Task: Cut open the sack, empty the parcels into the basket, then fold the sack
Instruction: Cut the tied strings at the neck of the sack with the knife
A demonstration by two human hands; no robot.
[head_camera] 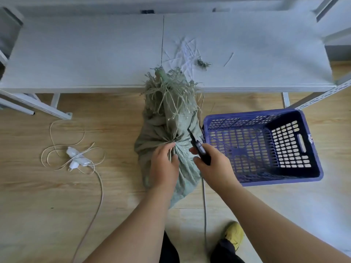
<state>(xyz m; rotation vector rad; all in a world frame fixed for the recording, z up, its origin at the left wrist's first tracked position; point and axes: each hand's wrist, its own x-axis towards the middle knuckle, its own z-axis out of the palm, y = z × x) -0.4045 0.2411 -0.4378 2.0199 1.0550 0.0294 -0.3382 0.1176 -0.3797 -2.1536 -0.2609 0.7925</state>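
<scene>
A grey-green woven sack (163,122) stands on the wooden floor, tied at the neck, with a frayed top leaning against the table edge. My left hand (164,166) grips the gathered neck just below the tie. My right hand (212,166) holds a black cutter (197,145), its blade pointing up and left beside the tie. A blue plastic basket (311,173) sits on the floor right of the sack, with nothing in it. No parcels show.
A white table (85,54) spans the back, with loose fibre scraps (203,63) on it. A white power strip with tangled cord (76,158) lies on the floor at left. My yellow shoe (234,234) is at the bottom.
</scene>
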